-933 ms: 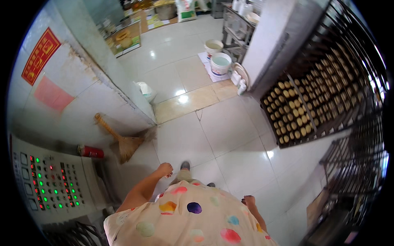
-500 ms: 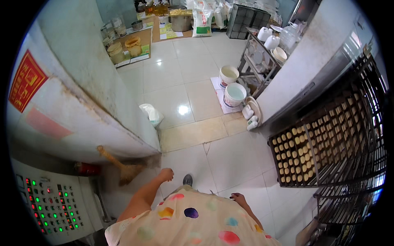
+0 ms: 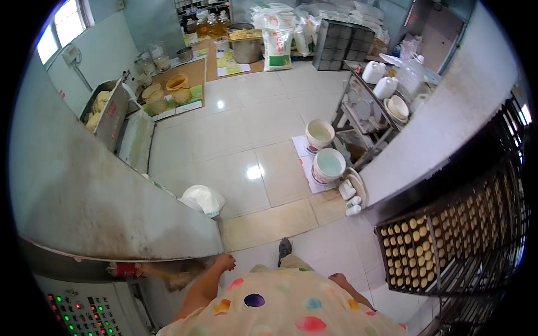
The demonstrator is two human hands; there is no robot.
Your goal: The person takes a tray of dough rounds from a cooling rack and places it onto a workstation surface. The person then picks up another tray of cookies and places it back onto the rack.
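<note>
My left hand hangs at my left side with its fingers curled in, and nothing shows in it. It is in front of the wall's lower end, touching nothing I can see. At my right side is my right hand, low beside my spotted apron. Its fingers are too small and turned away to read. One dark shoe is ahead of me on the tiles.
A rack of trays with rounded dough pieces stands at right. Ahead are two buckets, a cluttered shelf table and a white sack. A wall end, broom and control panel flank my left.
I have walked forward toward the doorway. The panel and broom have slipped lower in view, and a mixer trough with dough now shows beyond the left wall. Both hands still hang at my sides.
</note>
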